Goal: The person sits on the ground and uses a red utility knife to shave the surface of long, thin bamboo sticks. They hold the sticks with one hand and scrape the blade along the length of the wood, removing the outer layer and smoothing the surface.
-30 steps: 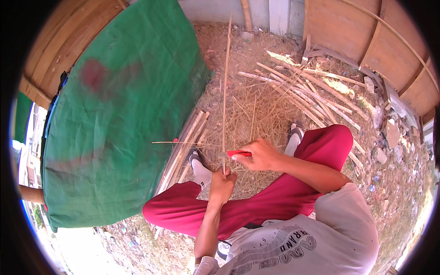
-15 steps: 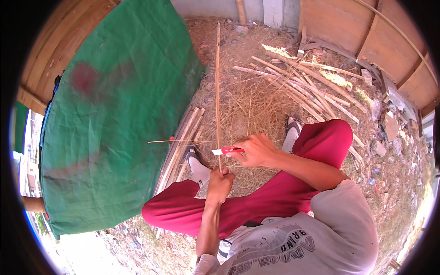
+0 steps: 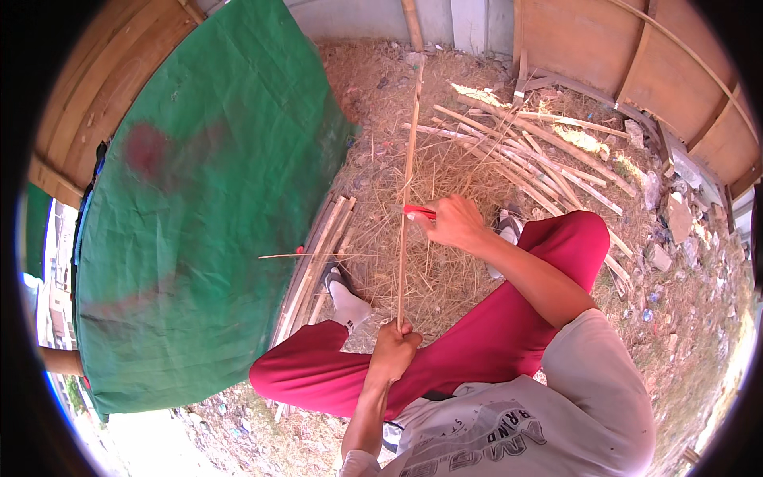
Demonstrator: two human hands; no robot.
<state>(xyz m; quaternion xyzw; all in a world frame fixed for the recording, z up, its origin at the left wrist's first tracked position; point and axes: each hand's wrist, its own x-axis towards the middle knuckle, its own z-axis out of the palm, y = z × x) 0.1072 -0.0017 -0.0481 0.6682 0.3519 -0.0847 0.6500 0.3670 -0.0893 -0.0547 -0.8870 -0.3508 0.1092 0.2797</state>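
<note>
My left hand is closed round the near end of a long, thin bamboo strip, just above my lap. The strip points away from me, its far end over the bare ground near the back wall. My right hand grips a red utility knife. The knife's blade end meets the strip about midway along its length. Pale shavings lie on the ground beneath and around the strip.
A pile of split bamboo strips lies at the far right. More strips lie by my left foot, beside a large green tarp. Wooden panels stand at the back right. Rubble and litter cover the right-hand ground.
My right hand with the knife has moved farther out along the strip. My left hand has drawn back toward me and slightly right, and the strip has shifted right.
</note>
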